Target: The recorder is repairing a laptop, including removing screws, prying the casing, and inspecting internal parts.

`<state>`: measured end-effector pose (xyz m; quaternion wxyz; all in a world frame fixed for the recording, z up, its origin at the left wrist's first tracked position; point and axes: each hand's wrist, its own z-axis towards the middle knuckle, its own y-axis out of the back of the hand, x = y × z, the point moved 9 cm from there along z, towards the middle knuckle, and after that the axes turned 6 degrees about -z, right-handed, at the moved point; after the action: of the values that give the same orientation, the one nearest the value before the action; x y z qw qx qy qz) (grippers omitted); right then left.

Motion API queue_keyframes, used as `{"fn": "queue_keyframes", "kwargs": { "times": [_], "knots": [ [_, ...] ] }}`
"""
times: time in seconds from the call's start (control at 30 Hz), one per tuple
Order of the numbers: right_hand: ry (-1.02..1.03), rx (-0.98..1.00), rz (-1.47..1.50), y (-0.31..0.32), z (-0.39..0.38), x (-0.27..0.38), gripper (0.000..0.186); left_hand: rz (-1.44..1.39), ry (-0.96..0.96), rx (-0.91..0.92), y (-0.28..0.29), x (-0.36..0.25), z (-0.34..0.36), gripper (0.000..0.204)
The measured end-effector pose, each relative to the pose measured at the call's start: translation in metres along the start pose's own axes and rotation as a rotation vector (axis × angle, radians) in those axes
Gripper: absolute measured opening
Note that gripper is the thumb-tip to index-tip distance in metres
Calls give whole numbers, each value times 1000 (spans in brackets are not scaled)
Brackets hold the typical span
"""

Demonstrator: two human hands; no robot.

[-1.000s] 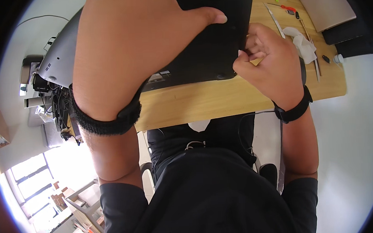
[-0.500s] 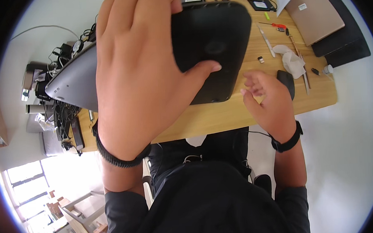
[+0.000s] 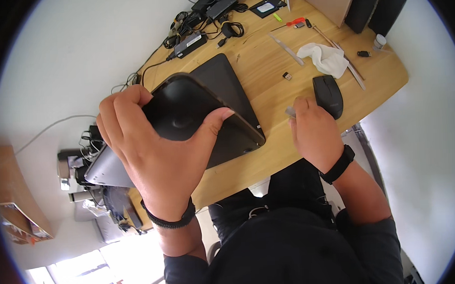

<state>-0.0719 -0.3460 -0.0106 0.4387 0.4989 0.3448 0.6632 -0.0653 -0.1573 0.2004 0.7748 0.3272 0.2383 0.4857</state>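
Observation:
A dark, laptop-like slab (image 3: pixel 177 106) with rounded corners stands tilted at the left of the desk. My left hand (image 3: pixel 158 151) grips it, the thumb on its right edge and the fingers round the far left edge. Part of its face is hidden behind this hand. Under and beyond it lies a flat black panel (image 3: pixel 221 75); whether the two are joined I cannot tell. My right hand (image 3: pixel 315 135) is closed beside a black computer mouse (image 3: pixel 328 95). A small greyish flat piece (image 3: pixel 289 111) sticks out from its fingers, too small to name.
Power adapters (image 3: pixel 190 43) and tangled cables lie along the wall. A crumpled white tissue (image 3: pixel 323 59), a small USB dongle (image 3: pixel 287 76), a red-handled screwdriver (image 3: pixel 296 21) and a thin silvery tool (image 3: pixel 287 49) lie on the wooden desk (image 3: pixel 260 78). A small white-capped jar (image 3: pixel 379 42) stands near its right edge.
My left hand has lowered the slab toward the desk, farther from my eyes. My right hand, fingers loosely apart before, has closed on the small piece. The view has turned.

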Motion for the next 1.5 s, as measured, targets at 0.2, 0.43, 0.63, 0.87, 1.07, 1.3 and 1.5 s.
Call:
{"fn": "queue_keyframes", "kwargs": {
  "times": [0.2, 0.43, 0.63, 0.87, 1.07, 1.3, 1.5],
  "knots": [
    [-72, 59, 31, -9, 8, -13, 10, -28, -17, 1, -5, -13, 2, 74],
    [-50, 191, 169, -14, 8, -17, 17, 65, -23, -8, -3, -14, -6, 66],
    [-21, 199, 436, -3, 3, -7, 12, -12, 2, -127, -3, -10, -18, 54],
    [63, 54, 1315, 26, -12, 23, 13, -239, -3, -169, -1, -1, -31, 63],
    [87, -18, 1291, 23, -19, 37, 15, -280, 29, -192, -5, -6, -28, 68],
    [111, -152, 1207, 30, -25, 49, 21, -320, 202, -293, -11, -6, -29, 72],
    [116, -286, 1099, 35, -30, 52, 23, -320, 116, -208, -6, -8, -25, 62]
  ]
}}
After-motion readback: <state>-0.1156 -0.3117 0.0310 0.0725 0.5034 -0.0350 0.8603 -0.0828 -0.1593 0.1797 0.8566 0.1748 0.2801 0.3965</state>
